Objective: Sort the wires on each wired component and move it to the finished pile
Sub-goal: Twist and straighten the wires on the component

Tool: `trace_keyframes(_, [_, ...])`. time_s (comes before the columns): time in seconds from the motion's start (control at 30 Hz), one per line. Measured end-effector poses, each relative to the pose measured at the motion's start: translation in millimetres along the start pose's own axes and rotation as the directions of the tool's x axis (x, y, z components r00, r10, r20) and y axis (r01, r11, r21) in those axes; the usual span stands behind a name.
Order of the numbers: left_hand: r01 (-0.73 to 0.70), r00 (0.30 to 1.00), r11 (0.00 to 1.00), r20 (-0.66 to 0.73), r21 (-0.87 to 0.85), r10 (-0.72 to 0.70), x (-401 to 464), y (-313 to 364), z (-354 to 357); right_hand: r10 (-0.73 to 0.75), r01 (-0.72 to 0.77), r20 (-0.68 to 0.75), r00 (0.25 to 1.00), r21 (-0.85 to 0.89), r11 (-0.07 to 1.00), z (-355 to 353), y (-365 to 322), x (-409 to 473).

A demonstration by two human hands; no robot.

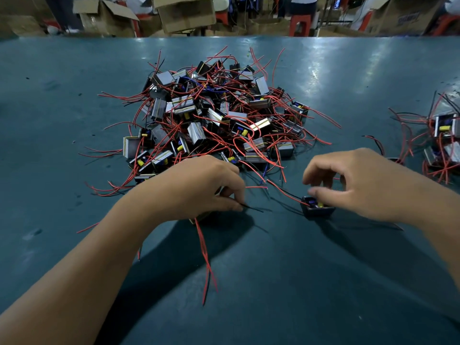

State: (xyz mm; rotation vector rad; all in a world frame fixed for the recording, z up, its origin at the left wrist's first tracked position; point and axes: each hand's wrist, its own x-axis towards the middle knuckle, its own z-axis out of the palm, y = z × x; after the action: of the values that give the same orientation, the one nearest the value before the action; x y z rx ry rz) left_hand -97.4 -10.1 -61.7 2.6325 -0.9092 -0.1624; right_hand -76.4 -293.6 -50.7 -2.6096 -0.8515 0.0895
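Observation:
A big pile of wired components [214, 115], small black-and-silver blocks with red and black wires, lies in the middle of the teal table [273, 282]. My left hand [199, 188] pinches a thin black wire [254, 209] of a component mostly hidden beneath it; that component's red wires [205, 257] trail toward me. My right hand [361, 183] hovers over a single black component [317, 209] on the table, with the thumb touching its top and the fingers curled above. A smaller pile of components [443, 143] sits at the right edge.
Beyond the table's far edge stand cardboard boxes [184, 11] and red stools [300, 24]. Loose red wire ends spread out around the big pile on all sides.

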Motion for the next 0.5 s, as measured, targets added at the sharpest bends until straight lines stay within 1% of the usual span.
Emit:
trace_keyframes(0.1, [0.010,0.999,0.999,0.053,-0.049,-0.007,-1,-4,-2,0.012,0.010,0.172,0.985,-0.125,0.992,9,3,1])
trace_keyframes(0.17, [0.000,0.999,0.995,0.036,-0.104,0.004,-3,-3,-2,0.010,0.030,0.206,0.978,-0.189,0.982,14,2,3])
trace_keyframes(0.2, [-0.015,1.000,0.991,0.002,-0.131,0.015,-3,-1,-2,0.013,0.030,0.201,0.979,-0.210,0.977,15,2,3])
trace_keyframes(0.27, [-0.049,0.993,0.987,-0.114,-0.154,0.031,-2,2,-2,0.030,0.009,0.177,0.984,-0.216,0.976,14,2,2])
trace_keyframes(0.37, [-0.062,0.945,0.988,-0.326,-0.141,0.013,0,8,1,0.050,-0.018,0.139,0.989,-0.218,0.976,7,0,-1])
trace_keyframes(0.43, [-0.032,0.908,0.980,-0.415,-0.197,-0.053,2,12,4,0.021,-0.008,0.081,0.996,-0.163,0.987,3,-5,-2])
trace_keyframes(0.5, [-0.014,0.889,0.936,-0.432,-0.352,-0.149,3,18,8,-0.037,0.037,0.000,0.999,-0.062,0.997,-1,-11,-3])
